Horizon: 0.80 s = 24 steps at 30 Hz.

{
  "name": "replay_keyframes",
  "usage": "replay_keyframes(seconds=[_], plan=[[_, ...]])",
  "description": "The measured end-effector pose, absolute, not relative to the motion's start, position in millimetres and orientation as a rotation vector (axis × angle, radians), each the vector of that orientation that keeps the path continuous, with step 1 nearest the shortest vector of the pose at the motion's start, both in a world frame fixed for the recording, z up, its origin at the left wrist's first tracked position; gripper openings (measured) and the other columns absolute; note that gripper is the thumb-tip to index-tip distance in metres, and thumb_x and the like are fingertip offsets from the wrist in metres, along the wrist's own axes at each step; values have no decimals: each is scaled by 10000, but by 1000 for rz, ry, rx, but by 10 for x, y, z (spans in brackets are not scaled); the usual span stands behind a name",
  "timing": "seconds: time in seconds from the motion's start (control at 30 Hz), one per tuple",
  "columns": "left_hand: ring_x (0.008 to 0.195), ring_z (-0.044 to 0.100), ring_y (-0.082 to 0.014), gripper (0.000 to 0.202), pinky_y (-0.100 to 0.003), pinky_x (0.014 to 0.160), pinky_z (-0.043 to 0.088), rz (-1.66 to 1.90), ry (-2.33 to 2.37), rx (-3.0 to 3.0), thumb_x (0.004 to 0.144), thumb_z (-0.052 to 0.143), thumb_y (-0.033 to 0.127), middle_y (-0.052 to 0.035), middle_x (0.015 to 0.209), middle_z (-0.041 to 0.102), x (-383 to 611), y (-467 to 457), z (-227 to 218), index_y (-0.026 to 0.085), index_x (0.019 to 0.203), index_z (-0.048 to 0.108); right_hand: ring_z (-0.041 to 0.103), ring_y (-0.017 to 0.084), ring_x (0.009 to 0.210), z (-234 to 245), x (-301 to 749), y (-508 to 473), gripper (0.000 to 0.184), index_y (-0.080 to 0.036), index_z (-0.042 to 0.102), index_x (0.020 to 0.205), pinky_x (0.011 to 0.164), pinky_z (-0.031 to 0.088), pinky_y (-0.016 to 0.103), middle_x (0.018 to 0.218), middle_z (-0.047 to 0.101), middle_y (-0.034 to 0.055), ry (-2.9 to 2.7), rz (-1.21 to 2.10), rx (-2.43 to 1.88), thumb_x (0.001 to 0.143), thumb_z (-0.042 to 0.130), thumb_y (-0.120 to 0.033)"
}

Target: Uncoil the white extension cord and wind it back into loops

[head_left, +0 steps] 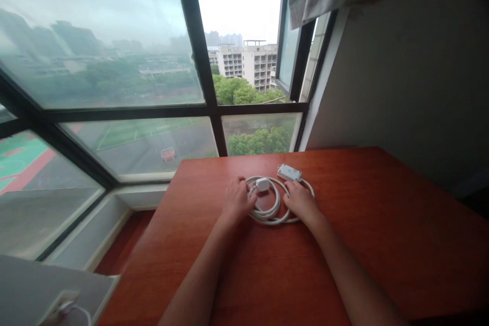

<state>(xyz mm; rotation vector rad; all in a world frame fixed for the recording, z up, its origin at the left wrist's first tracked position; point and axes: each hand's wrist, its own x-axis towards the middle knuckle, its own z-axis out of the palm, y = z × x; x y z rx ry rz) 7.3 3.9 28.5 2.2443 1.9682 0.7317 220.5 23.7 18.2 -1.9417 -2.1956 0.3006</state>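
A loosely coiled white cable (272, 211) is flanked on the reddish-brown wooden table (382, 214) by left grip (237, 198) and right grip (301, 200), both half-curled against its loops, whether clasped cannot be told, with a white blocky plug (263, 184) beside the left and a white oblong box (289, 172) beyond the right.

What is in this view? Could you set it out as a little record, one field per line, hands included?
Left hand: at the left side of a coiled white cord, touching it
Right hand: on the cord's right side, just nearer than a pale rectangular block
Between the hands: chunky white plug-like piece, at the coil's far side
Surface: reddish-brown wooden table
Behind: dark-framed window
Outside: green trees, pale multi-storey buildings
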Motion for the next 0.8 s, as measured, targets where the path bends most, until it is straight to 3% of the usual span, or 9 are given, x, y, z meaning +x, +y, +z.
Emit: replay_keyframes(seconds=[0.1,0.3,0.47,0.8], plan=[[940,565,-240,197,-363,861,441,636,1987,2295,862,545,349,-116,1019,585,73,30,300,175,781,591,601,231,1013,199,2188,244,299,-177,622,1129,878,408,298,1121,631,111,-2156,236,-1900,870,474,-181],[1043,543,-266,75,-383,922,420,549,1937,2310,788,582,205,-138,1117,582,76,44,251,165,846,609,601,206,1014,225,2043,177,298,-209,622,1120,884,411,274,1085,655,78,-2076,235,-1664,936,439,-355],[1067,533,-269,101,-403,938,425,713,1891,2299,814,597,263,-147,1165,549,77,66,187,166,803,567,624,225,998,226,1946,122,382,-226,553,1247,791,429,274,1135,648,93,-2101,268,-1804,900,498,-375],[1088,511,-259,60,-423,964,427,805,1740,2411,864,546,243,-121,1183,530,119,38,230,185,867,561,665,226,850,301,2005,154,315,-239,657,1043,694,409,273,938,717,85,-2087,358,-1936,936,377,-338]])
